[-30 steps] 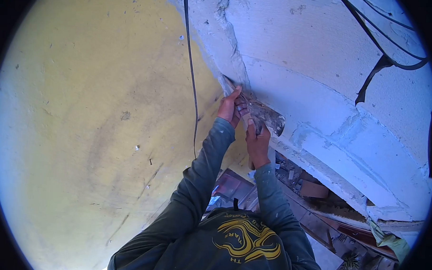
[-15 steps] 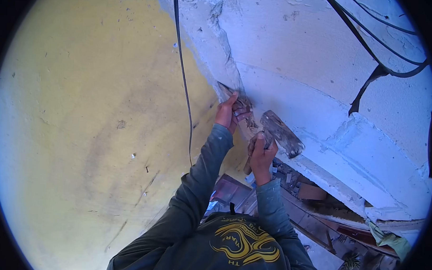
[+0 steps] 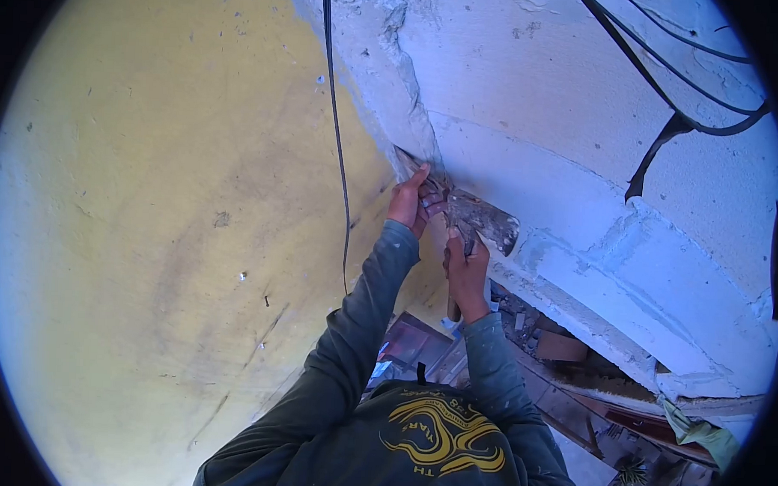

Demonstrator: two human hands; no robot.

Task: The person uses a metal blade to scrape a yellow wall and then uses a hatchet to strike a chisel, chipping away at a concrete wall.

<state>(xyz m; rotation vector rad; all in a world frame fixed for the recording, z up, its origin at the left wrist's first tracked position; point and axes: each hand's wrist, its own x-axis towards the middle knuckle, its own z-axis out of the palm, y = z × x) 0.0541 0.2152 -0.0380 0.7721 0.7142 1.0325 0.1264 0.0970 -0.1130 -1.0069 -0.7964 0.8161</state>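
Left hand closed around chisel, tip at the white beam's cracked edge. Right hand fisted on hammer. Strike square, likely keeping fingers clear.

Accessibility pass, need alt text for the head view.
Left hand holds a chisel at the cracked seam between a yellow wall and white plaster; the right hand holds a hammer, head against the chisel. A black cable hangs down the wall; rubble lies below.

A dark grey-green long-sleeved shirt is worn, with a yellow swirl emblem printed on it. The left hand and right hand are left bare.
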